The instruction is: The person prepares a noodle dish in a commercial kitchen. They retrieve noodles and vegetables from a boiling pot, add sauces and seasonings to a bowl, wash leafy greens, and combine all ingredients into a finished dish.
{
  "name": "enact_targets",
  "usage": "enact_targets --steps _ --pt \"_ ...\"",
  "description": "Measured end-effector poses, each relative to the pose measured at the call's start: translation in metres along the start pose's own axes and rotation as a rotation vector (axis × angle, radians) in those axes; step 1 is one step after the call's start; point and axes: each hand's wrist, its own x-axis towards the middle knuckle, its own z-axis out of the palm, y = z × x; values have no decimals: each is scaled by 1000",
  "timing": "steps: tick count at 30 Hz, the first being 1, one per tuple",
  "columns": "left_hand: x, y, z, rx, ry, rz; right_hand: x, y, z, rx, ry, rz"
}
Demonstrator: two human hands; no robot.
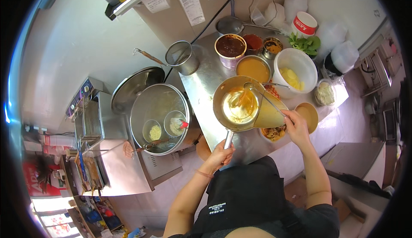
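Observation:
My left hand point(222, 156) grips the metal handle point(229, 139) of a deep metal pan point(220, 109) above the steel worktop. Orange-brown residue point(241, 104) streaks its shiny bottom. A broad yellowish flap, perhaps a pouring lip point(272, 111), juts from the pan's right side. In my right hand point(296, 125) is a long-handled metal ladle point(270, 100), its head inside the pan. Partly hidden below the flap is a bowl of mixed food point(273, 134). Just right of my right hand is a round brown bowl point(310, 117).
Behind the pan stand a tub of dark sauce point(230, 46), a pot of orange liquid point(253, 69) and a white bucket with yellow slices point(293, 75). To the left, a large pot point(138, 109) holds two strainer baskets. A wire-basket fryer point(91, 115) stands farther left.

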Motion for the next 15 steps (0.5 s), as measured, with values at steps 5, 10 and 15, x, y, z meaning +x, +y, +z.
enact_targets --steps 5,10,15 --pt "8 -14 14 222 102 100 -31 -6 -19 6 50 106" --pt "5 -7 12 403 203 151 -63 14 -19 -7 143 128" --pt "-2 1 21 566 303 179 -88 26 -17 -10 175 204"
